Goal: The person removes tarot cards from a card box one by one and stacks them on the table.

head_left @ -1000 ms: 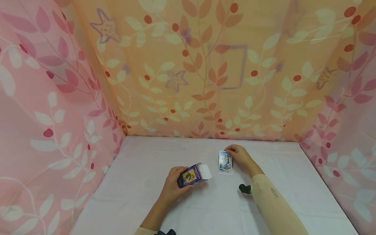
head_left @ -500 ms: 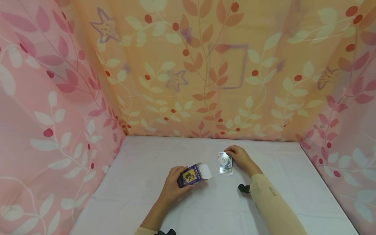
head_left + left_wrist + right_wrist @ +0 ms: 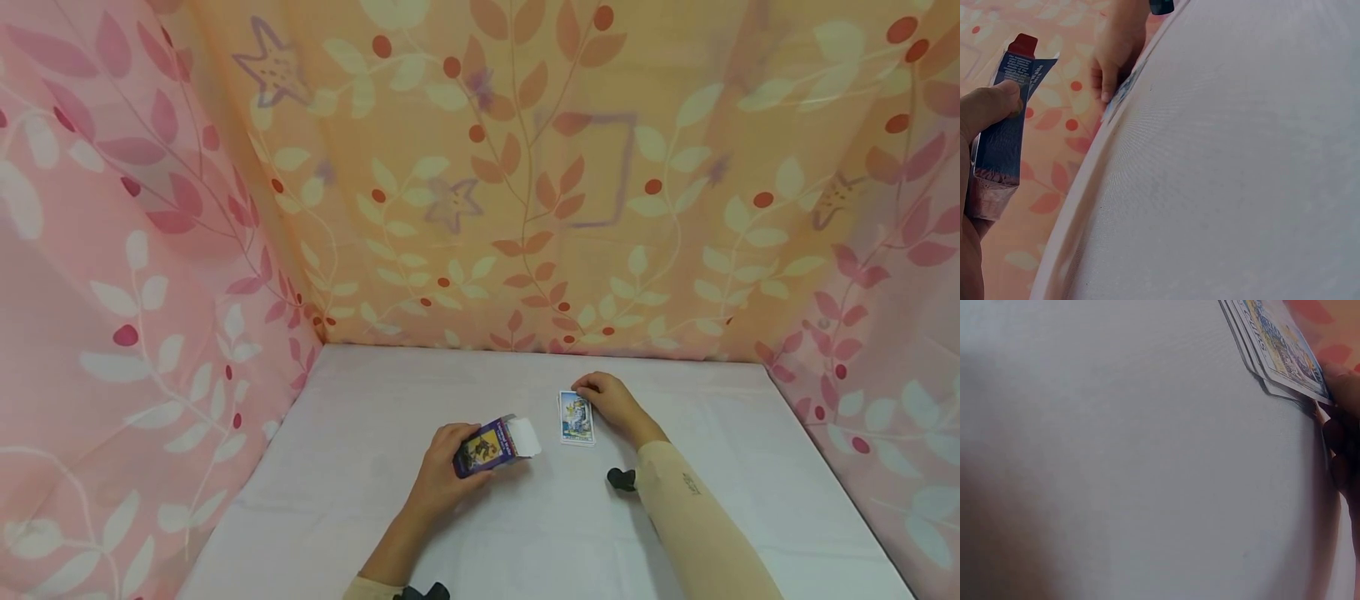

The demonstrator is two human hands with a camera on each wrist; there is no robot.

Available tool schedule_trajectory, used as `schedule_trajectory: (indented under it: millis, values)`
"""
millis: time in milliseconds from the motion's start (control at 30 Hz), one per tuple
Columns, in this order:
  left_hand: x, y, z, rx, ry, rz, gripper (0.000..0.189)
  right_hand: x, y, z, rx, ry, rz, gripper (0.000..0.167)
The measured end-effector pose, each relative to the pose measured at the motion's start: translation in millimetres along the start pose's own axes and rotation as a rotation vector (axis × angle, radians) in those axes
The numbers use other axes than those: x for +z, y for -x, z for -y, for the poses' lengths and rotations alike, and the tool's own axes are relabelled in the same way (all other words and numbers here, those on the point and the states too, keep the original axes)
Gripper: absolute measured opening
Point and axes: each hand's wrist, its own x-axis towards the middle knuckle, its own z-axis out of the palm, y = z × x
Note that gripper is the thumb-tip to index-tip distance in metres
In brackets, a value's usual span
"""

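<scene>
My left hand (image 3: 437, 477) grips a dark blue card box (image 3: 483, 450) with a yellow picture on its face. The box is held tilted over the table, its white end flap (image 3: 525, 437) open towards the right. In the left wrist view my thumb lies along the narrow side of the box (image 3: 1001, 140). A small stack of tarot cards (image 3: 576, 421), picture side up, lies to the right of the box. My right hand (image 3: 615, 407) pinches the top card at its far right corner. Several card edges (image 3: 1252, 353) fan slightly apart in the right wrist view.
A white cloth covers the table (image 3: 322, 500). Behind it hangs an orange leaf-patterned curtain (image 3: 450, 275), with pink curtains (image 3: 67, 317) at both sides. A black wrist device (image 3: 621, 479) sticks out from my right sleeve.
The top card flashes with glare half a second ago and now shows its picture plainly, its far edge slightly nearer me. My right forearm has shifted slightly left; the left hand and box stay put.
</scene>
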Motion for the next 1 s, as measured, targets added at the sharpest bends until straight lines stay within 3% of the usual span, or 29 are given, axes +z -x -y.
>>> schedule_trajectory:
  millis: [467,900,1000]
  values:
    - [-1.0,-0.3,-1.7,0.019,-0.005,0.003,0.076,2.5,-2.5,-2.5,-0.077,0.073,-0.013,0.013]
    - [-0.8,-0.7,-0.3,0.034,-0.011,0.002,0.076,1.2,-1.7,-2.7,-0.096,0.103,-0.001,0.012]
    - [-0.6,-0.2,-0.3,0.019,-0.006,0.009,0.076,-1.6,1.0,-0.6,-0.056,0.063,0.002,0.013]
